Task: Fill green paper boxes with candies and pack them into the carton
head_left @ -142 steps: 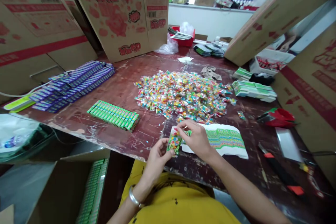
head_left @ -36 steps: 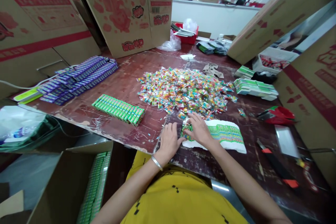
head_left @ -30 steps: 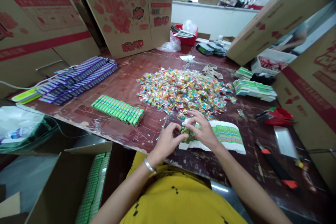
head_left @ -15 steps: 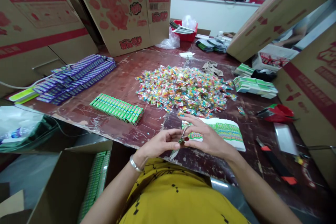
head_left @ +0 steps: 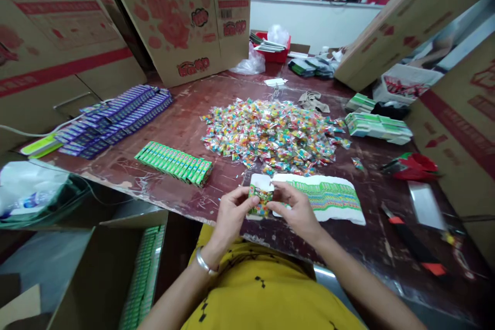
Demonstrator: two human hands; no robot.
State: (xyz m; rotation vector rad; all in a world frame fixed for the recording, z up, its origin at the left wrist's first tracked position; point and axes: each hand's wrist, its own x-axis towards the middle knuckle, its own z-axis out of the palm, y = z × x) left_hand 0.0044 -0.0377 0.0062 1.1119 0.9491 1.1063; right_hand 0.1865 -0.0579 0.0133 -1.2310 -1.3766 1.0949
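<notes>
Between my two hands is a small green candy box [head_left: 260, 200], its white flap up at the top. My left hand [head_left: 234, 212] grips its left side, thumb on the printed front. My right hand [head_left: 296, 210] pinches the box's right edge. Just right of it lies a fanned stack of flat green-and-white cartons [head_left: 334, 197], partly behind my right hand. Beyond the hands spreads a large heap of small wrapped candies [head_left: 270, 131]. To the left stands a row of filled-looking green boxes [head_left: 174, 162].
Stacked purple boxes [head_left: 116, 118] sit at the left, near large cardboard cartons [head_left: 181, 26]. A black-and-orange knife [head_left: 412, 242] and a red bundle [head_left: 415, 166] lie at the right. An open carton [head_left: 96, 273] holding green boxes stands below the table's left edge.
The box has turned from edge-on to showing its printed front, with its top flap raised. My hands have drawn apart slightly, and both now hold its sides.
</notes>
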